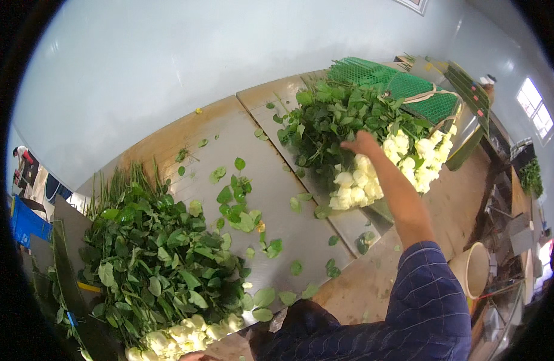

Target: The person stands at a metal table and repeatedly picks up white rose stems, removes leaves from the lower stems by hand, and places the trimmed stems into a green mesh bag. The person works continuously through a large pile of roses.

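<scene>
My right hand (362,143) reaches over a pile of white roses (359,182) on the right of the metal table (286,266); it touches the stems and leaves just behind the blooms, and its fingertips are partly hidden in the foliage. At the bottom edge only a small part of my left hand (198,357) shows, beside the blooms of a second pile of white roses (162,340); its fingers are out of the picture. The leafy stems (155,252) of that pile spread over the table's left side, cut ends towards the wall.
Loose green leaves (243,221) lie scattered between the piles. Green plastic mesh (403,85) rests behind the right pile. A green-sided panel (69,270) stands at the left edge. On the floor at right is a pale bucket (476,270). A person (23,154) bends far off at left.
</scene>
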The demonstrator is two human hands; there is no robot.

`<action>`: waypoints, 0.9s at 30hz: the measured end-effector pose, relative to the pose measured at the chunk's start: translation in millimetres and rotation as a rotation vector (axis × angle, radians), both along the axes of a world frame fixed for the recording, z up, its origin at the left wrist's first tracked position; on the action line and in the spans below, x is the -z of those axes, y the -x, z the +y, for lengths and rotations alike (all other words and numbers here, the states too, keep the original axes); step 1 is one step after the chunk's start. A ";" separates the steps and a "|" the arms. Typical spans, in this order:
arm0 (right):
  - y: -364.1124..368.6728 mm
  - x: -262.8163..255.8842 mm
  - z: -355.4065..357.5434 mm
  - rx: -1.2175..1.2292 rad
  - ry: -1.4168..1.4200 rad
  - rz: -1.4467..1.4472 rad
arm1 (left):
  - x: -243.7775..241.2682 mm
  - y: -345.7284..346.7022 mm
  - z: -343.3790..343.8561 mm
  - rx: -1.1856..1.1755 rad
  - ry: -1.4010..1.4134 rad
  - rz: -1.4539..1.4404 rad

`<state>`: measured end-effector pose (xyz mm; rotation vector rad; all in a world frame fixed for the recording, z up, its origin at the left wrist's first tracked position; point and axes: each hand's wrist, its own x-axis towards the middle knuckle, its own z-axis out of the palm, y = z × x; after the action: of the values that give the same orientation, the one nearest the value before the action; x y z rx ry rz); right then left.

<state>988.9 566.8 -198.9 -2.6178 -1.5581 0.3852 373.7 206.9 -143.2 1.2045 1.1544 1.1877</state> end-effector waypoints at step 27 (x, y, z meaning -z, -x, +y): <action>64.2 61.6 16.7 -0.188 0.105 0.140 | 113.6 -388.3 414.3 0.372 0.190 0.223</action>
<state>924.7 583.4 -260.5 -2.4612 -1.7870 0.6646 762.0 621.2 -256.8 1.3563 1.1156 0.6628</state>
